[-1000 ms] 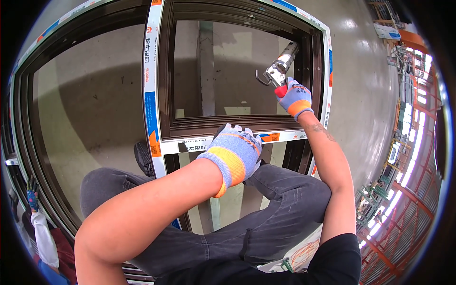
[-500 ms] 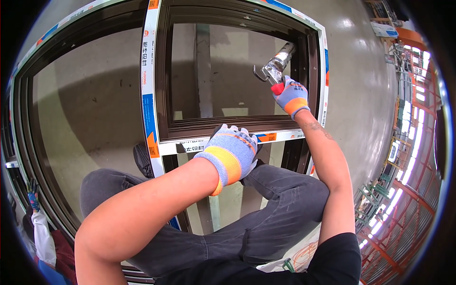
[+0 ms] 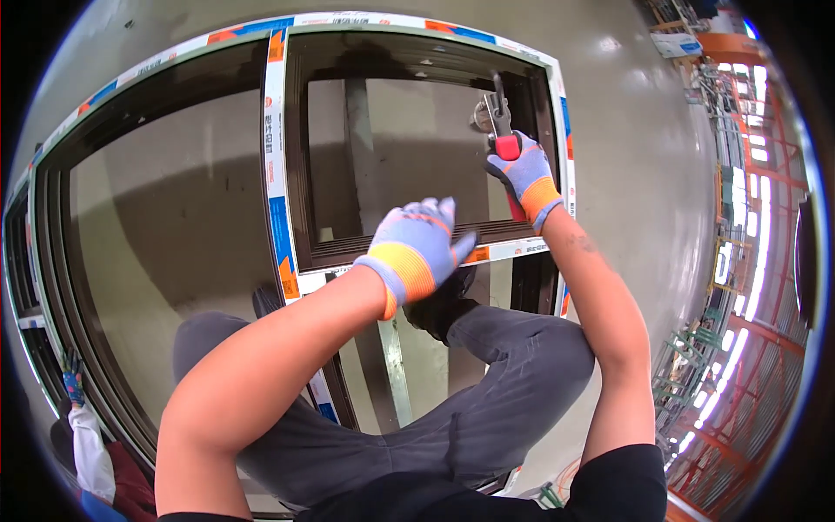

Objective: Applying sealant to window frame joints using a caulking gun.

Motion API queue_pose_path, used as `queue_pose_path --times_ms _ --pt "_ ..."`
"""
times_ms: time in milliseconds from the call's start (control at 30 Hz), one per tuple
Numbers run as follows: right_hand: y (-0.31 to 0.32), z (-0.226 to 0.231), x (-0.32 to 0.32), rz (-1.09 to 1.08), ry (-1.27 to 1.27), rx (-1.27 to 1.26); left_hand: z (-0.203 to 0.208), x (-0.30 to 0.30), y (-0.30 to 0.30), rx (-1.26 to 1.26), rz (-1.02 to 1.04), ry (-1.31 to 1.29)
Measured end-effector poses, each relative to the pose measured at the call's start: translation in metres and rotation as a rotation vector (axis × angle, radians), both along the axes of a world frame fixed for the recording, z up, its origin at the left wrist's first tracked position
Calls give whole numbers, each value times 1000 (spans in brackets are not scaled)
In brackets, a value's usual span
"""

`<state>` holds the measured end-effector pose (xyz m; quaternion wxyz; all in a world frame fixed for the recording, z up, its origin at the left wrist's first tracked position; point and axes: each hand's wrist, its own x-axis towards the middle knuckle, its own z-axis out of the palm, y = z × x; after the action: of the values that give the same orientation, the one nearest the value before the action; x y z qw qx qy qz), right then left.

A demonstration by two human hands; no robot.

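In my right hand, gloved in blue-grey and orange, is a caulking gun with a red handle. My fingers wrap round its grip, and its metal end points away from me over the upper right opening of a dark brown window frame. White, blue and orange protective tape covers the frame's outer edges. My left hand, in a matching glove, hovers at the near rail of that opening, holding nothing. Its thumb stands apart from the fingers. Whether it touches the rail I cannot tell.
A larger opening of the frame spreads to the left of the dividing bar. At the lower left edge shows another person's gloved hand with a white sleeve. Green metal stands and orange beams line the right side.
My left hand has come off the near rail and its thumb has spread. The caulking gun has swung round in my right hand, its barrel no longer stretching toward the upper right.
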<state>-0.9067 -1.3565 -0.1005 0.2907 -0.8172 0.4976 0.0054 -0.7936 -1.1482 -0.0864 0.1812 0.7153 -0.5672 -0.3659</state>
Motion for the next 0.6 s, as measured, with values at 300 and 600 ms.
queue_pose_path --times_ms 300,600 --pt "139 41 13 -133 -525 27 29 32 5 -292 264 1040" --pt "118 14 -30 103 -467 -24 42 18 5 -389 371 770"
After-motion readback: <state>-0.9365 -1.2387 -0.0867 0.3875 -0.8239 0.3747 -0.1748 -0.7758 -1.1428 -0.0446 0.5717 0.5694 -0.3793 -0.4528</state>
